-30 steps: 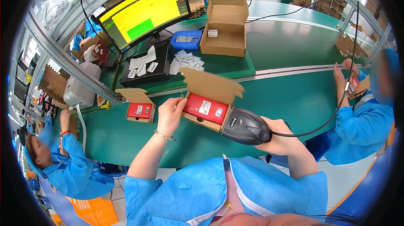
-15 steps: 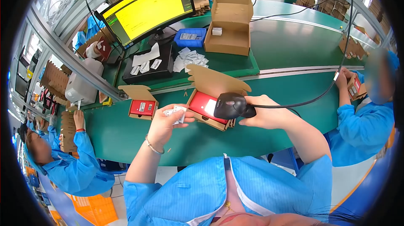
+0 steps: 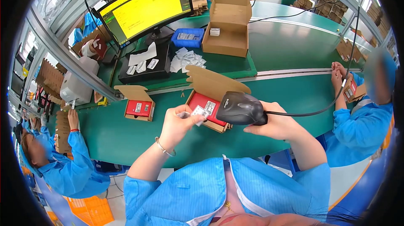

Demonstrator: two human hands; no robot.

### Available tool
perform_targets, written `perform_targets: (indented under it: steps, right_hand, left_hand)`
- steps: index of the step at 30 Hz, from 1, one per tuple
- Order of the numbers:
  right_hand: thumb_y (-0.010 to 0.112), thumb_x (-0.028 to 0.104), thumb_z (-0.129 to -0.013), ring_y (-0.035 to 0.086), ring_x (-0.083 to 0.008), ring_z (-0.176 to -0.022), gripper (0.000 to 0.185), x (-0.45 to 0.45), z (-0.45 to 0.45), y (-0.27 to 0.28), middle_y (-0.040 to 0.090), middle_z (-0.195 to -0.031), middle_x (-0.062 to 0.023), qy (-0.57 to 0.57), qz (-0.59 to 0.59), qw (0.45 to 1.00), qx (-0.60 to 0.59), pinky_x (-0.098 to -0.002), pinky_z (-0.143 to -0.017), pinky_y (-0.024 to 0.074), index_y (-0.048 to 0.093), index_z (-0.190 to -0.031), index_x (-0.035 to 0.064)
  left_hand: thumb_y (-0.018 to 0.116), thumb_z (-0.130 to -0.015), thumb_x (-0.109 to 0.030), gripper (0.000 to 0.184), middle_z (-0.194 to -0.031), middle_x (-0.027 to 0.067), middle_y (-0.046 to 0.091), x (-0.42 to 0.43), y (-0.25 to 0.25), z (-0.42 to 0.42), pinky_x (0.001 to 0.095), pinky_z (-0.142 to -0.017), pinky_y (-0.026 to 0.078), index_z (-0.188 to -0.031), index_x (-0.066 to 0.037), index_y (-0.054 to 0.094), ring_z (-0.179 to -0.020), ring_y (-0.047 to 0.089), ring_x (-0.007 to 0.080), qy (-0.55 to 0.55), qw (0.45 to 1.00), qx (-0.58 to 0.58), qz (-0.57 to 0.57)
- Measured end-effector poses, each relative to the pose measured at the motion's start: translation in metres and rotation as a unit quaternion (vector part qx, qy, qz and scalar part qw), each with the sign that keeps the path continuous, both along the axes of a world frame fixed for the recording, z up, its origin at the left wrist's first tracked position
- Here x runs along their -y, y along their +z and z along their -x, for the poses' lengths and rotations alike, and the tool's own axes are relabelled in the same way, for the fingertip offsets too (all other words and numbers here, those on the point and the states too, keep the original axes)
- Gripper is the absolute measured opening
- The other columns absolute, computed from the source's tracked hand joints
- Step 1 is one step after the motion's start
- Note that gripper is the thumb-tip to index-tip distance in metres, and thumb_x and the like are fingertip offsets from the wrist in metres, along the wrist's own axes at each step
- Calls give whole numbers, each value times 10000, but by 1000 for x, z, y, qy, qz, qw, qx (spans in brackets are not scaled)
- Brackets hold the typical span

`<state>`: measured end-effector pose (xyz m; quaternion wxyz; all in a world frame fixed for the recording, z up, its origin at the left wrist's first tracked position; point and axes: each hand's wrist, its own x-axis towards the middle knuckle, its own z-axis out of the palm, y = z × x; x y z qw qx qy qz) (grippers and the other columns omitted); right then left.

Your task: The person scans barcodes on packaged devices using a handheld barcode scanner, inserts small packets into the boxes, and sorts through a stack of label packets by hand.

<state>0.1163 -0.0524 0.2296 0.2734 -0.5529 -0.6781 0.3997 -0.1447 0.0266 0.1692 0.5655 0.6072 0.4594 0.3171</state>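
The left hand (image 3: 179,123) is closed in a pinch: thumb and fingers grip a white printed packet (image 3: 200,114) by its edge. The packet is positioned over the near left part of a red box (image 3: 198,101). The red box lies inside an open cardboard carton (image 3: 216,84), set at the middle of the green desk (image 3: 286,93) with its lid raised on the far side. A white printed label (image 3: 209,107) is visible on the upper face of the red box.

The right hand (image 3: 275,121) is wrapped around the handle of a black handheld barcode scanner (image 3: 240,109); some of its fingers are hidden from view. The scanner head points left and overlaps the right end of the carton; contact between the two cannot be determined. A black cable (image 3: 317,110) runs from the scanner handle to the right, then upward.

A second open carton (image 3: 152,113), also containing a red box with printed markings, stands on the desk to the left, apart from the first. Behind the two cartons, a raised green surface carries a pile of white packets (image 3: 185,61), a blue bin (image 3: 188,42), a larger open cardboard box (image 3: 227,46) and a black case (image 3: 161,71) with paper pieces on top. A monitor (image 3: 153,7) displays a mostly yellow screen above the case.
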Motion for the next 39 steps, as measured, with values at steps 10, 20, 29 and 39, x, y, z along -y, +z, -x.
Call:
perform_targets:
  steps: [10,20,29,39]
  right_hand:
    - [705,82,-736,568,-141,-864,441,-8,46,-24,619,-951,-90,-36,-51,979,-193,-285,-785,466,548,-1144,19]
    - [670,48,-690,625,-228,-720,459,25,3,-11,639,-840,-139,-32,-75,996,-36,-308,-684,490,547,-1131,21]
    - [665,54,-666,610,-327,-669,313,33,1,-23,612,-744,-164,-40,-97,994,-30,-343,-613,475,538,-946,-4]
    - [692,94,-694,620,-310,-657,293,17,-4,-15,603,-730,-159,9,-69,998,0,-345,-591,474,547,-932,4]
  left_hand:
    - [680,-840,-126,115,-695,9,625,41,13,-8,170,-498,378,-840,-26,622,-569,495,29,-77,988,126,46]
    - [663,-846,-194,213,-554,-13,569,2,1,-1,201,-460,330,-708,-41,608,-510,454,22,16,998,-57,-29]
    - [708,-814,-136,161,-714,24,639,-16,-17,27,207,-550,446,-890,-2,662,-623,560,62,165,967,-33,-191]
    - [679,-818,-315,350,-867,108,618,-72,-98,208,363,-725,468,-991,-13,642,-808,587,254,353,805,-403,-253]
